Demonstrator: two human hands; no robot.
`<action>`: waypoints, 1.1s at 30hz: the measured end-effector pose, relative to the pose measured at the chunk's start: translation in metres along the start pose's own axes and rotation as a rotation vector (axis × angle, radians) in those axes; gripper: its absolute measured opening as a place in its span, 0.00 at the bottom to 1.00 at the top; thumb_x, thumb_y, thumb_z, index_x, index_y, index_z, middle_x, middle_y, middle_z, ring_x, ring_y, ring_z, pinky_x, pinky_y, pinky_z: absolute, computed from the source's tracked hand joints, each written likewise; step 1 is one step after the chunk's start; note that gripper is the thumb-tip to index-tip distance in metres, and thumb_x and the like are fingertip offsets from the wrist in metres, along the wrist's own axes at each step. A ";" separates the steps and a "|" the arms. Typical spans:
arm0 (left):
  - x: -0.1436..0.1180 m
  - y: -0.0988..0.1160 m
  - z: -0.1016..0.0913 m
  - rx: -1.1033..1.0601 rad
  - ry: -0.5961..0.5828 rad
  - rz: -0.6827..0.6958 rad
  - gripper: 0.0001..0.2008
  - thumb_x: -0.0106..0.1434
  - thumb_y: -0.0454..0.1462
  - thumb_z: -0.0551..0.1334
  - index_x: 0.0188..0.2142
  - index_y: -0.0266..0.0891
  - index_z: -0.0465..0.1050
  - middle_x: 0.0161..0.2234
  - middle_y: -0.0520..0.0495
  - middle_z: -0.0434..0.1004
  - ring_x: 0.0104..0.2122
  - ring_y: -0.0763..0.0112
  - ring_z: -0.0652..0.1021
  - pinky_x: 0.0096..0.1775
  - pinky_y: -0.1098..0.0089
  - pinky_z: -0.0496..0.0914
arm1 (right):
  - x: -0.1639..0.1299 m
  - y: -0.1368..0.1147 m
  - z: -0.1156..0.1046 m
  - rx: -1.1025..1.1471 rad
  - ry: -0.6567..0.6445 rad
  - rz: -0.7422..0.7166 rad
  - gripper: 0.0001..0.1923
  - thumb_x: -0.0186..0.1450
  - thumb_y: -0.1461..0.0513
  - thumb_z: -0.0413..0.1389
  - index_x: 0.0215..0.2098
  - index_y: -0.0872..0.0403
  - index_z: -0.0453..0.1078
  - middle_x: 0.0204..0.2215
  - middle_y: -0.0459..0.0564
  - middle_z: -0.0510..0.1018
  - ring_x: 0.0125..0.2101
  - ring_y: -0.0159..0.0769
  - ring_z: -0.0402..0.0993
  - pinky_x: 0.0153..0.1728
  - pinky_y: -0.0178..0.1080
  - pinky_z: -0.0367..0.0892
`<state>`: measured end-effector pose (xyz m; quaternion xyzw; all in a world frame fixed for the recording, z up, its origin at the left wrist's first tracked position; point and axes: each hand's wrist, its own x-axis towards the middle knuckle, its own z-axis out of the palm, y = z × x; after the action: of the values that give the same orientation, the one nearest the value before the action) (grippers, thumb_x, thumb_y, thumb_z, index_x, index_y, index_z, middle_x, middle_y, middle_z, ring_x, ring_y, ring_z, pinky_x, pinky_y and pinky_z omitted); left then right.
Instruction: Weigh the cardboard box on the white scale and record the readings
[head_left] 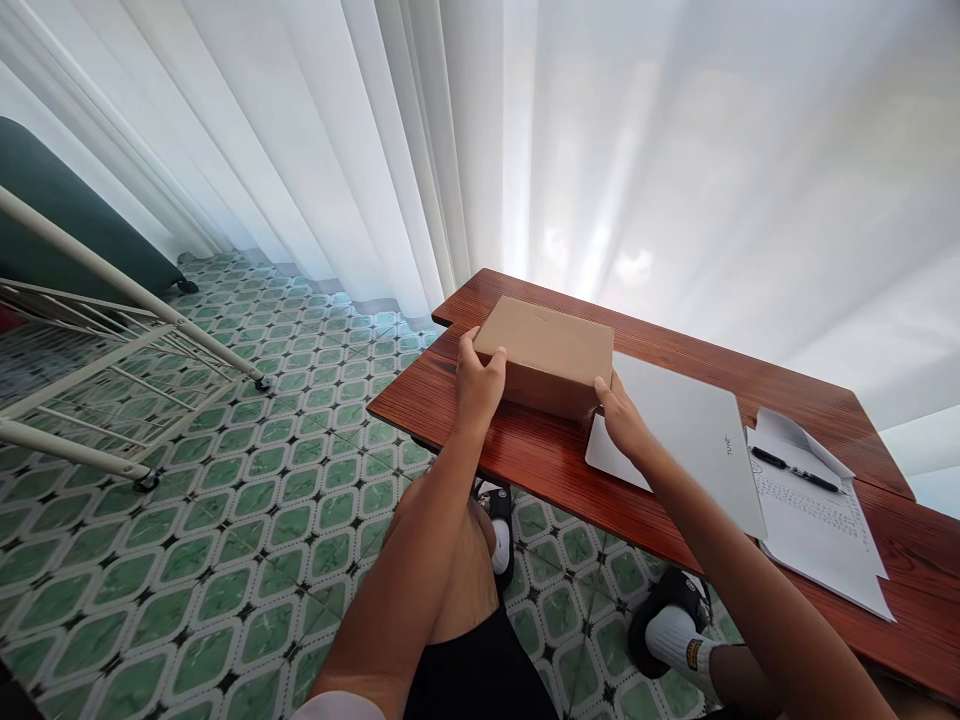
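Cardboard: a plain brown closed box (pixel 546 355) sits on the red-brown wooden table (pixel 525 460), near its far left corner, with both hands clasped on its near corners.
Left hand: the left hand (pixel 478 378) wraps the box's near left corner, thumb lying on the lid, fingers closed against the side wall.
Right hand: the right hand (pixel 621 415) presses the near right corner, fingertips on the wall and lid edge, palm low by the tabletop.
Grip state: both hands are closed on the box from opposite ends; it looks to rest on the wood, though whether its base is lifted cannot be told.
Beside the grip: just right of the right hand lies a shut white laptop (pixel 686 435), touching or nearly touching the box; beyond it, papers (pixel 817 520) with a black pen (pixel 795 470) on top.
Doing it well: the person would do best to keep even pressure from both ends and hold the box level.
Watch for: the right corner could scrape the laptop lid.
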<state>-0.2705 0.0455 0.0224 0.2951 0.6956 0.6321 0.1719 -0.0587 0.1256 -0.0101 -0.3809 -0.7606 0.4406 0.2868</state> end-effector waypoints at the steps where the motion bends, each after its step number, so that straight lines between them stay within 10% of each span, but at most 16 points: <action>1: 0.000 0.000 0.000 0.001 0.002 -0.003 0.24 0.64 0.38 0.60 0.59 0.41 0.63 0.58 0.42 0.70 0.56 0.52 0.72 0.57 0.57 0.68 | -0.001 -0.002 0.000 0.012 0.007 0.018 0.35 0.73 0.42 0.37 0.74 0.39 0.37 0.70 0.43 0.54 0.70 0.48 0.48 0.66 0.62 0.54; 20: -0.012 0.009 0.003 -0.042 0.076 0.109 0.24 0.64 0.37 0.58 0.60 0.42 0.62 0.59 0.42 0.69 0.57 0.54 0.71 0.57 0.58 0.68 | -0.012 -0.018 0.002 0.209 0.033 0.038 0.35 0.73 0.43 0.43 0.74 0.39 0.40 0.72 0.44 0.51 0.69 0.44 0.51 0.63 0.55 0.61; 33: -0.018 0.010 0.010 -0.146 0.093 0.213 0.22 0.65 0.37 0.56 0.58 0.43 0.64 0.59 0.46 0.69 0.59 0.60 0.70 0.59 0.64 0.66 | -0.024 -0.028 -0.018 0.138 0.080 -0.099 0.34 0.73 0.41 0.43 0.73 0.38 0.44 0.71 0.41 0.52 0.70 0.44 0.46 0.69 0.56 0.47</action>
<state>-0.2485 0.0424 0.0286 0.3242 0.6199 0.7086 0.0924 -0.0412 0.1045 0.0205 -0.3395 -0.7342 0.4616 0.3641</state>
